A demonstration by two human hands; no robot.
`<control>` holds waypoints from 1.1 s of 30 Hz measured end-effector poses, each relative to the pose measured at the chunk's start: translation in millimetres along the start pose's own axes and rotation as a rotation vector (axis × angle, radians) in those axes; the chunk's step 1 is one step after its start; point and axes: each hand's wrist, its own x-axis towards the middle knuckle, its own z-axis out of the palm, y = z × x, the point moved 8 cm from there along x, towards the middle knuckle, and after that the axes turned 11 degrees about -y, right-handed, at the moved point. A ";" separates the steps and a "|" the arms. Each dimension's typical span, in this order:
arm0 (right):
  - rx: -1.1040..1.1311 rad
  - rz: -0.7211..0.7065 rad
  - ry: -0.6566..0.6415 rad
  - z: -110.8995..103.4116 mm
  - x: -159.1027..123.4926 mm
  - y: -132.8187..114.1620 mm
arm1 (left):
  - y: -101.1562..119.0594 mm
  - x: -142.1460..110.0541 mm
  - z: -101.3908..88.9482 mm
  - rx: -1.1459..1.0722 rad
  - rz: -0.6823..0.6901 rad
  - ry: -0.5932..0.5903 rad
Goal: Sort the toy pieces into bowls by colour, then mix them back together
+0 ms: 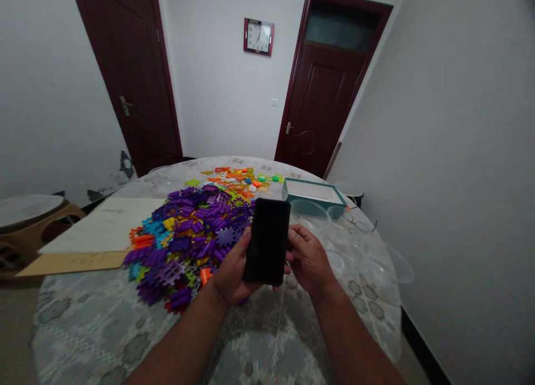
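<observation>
A black smartphone [268,243] with a dark screen is held upright above the near part of the table, facing me. My left hand [234,269] wraps its left edge and lower back, the thumb along the side. At the phone's right edge, my right hand [308,257] grips with bent fingers, some of them hidden behind the phone. Behind and left of the phone lies a large heap of plastic building pieces [200,223], mostly purple, with blue, orange, yellow and green ones among them.
The round table has a patterned cloth [92,329]. Farther back are small orange and yellow pieces [238,179]. On the right stand a green-edged box [315,193], clear plastic bowls [346,257] and eyeglasses [361,224]. Pale board sheets [104,223] lie left; a stool [37,223] stands beyond.
</observation>
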 end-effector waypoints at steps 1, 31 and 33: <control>0.003 0.003 -0.008 -0.2 -0.8 -0.3 | -1.1 0.3 -0.2 0.004 -0.004 0.007; -0.051 -0.058 0.106 -22.1 6.1 5.5 | -1.9 0.7 -22.2 0.035 -0.047 0.117; -0.073 -0.067 0.117 -24.8 6.6 6.6 | -1.3 1.4 -21.3 0.032 -0.033 0.115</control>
